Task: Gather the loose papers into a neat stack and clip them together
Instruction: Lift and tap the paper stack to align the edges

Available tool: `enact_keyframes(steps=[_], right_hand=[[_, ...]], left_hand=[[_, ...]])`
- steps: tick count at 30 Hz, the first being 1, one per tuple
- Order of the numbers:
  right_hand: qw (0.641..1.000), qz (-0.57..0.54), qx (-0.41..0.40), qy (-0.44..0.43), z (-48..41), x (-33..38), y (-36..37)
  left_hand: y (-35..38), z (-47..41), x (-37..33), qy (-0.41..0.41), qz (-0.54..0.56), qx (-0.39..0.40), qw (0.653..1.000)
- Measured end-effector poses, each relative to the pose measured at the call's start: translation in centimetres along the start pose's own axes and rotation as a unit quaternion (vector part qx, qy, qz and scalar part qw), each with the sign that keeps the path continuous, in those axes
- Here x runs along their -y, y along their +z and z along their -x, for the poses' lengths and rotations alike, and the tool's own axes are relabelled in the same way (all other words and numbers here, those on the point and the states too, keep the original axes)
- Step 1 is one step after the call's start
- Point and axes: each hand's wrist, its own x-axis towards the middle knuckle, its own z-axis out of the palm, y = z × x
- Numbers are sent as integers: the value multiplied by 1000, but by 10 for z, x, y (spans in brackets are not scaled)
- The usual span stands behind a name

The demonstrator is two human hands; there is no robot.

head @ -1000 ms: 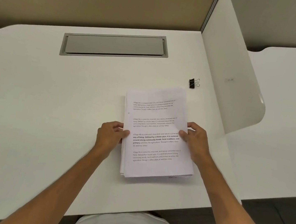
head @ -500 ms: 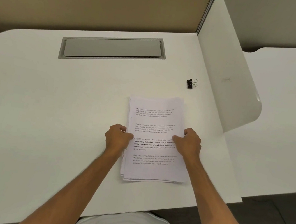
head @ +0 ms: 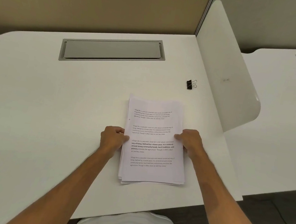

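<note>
While the left hand (head: 113, 139) pinches the left long edge of the papers (head: 153, 142), thumb lying on the top sheet and the fingers curled against the side, the right hand (head: 189, 142) grips the opposite long edge the same way, thumb on the page and fingers wrapped round the margin. Both hands hold the stack at about its middle, and both bare forearms run back toward the near edge of the bench (head: 48, 117).

Between the hands the papers lie flat on the white bench, right of centre, turned slightly from square with it. Four blocks of printed text show on the top sheet, the third partly in bold. At the near end the lower sheets peek out a little past the top one, so the edges are not quite flush; a thin fringe also shows along the left side.

Beyond the stack and to its right, well apart from it, a black clip (head: 190, 84) lies on the bench with its wire handles pointing right. Just right of the clip a white divider (head: 228, 69) rises at the bench's edge. Farther back, a grey cable hatch (head: 112, 50) is set into the bench top.
</note>
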Motion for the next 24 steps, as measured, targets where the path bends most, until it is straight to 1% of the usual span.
enact_keyframes(steps=[5, 8, 11, 13, 16, 20, 24], right_hand=[[996, 10, 51, -72, 10, 2, -3], [985, -29, 74, -154, 23, 11, -5], [966, -21, 61, -251, 33, 27, -7], [952, -48, 68, -296, 42, 42, -7], [930, -80, 57, -355, 52, 63, -2], [910, -103, 50, -398, 56, 77, 12], [910, -89, 42, -403, 52, 77, 25]], left_hand=[[-20, 8, 1, 44, 4, -15, 999], [-39, 18, -3, 96, 27, -47, 994], [-61, 29, -11, 172, 75, -79, 979], [-74, 37, -18, 215, 112, -101, 965], [-90, 42, -25, 264, 150, -129, 944], [-100, 37, -23, 299, 151, -162, 928], [-102, 28, -13, 296, 135, -175, 929]])
